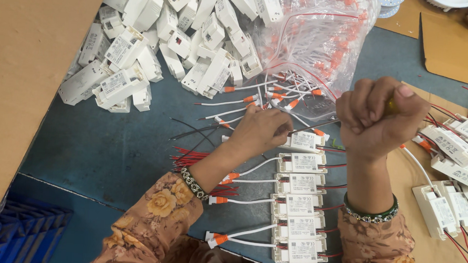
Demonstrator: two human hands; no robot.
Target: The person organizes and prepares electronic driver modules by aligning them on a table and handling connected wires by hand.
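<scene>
Across the blue desk (pixel 110 157) I see a heap of white driver boxes (pixel 158 42), then a column of wired ones. My left hand (pixel 258 130) presses the topmost driver box (pixel 304 141), fingers curled on its left end, long axis left-right. My right hand (pixel 378 120), fisted around a screwdriver (pixel 319 125), hovers just right, its tip angled toward it.
</scene>
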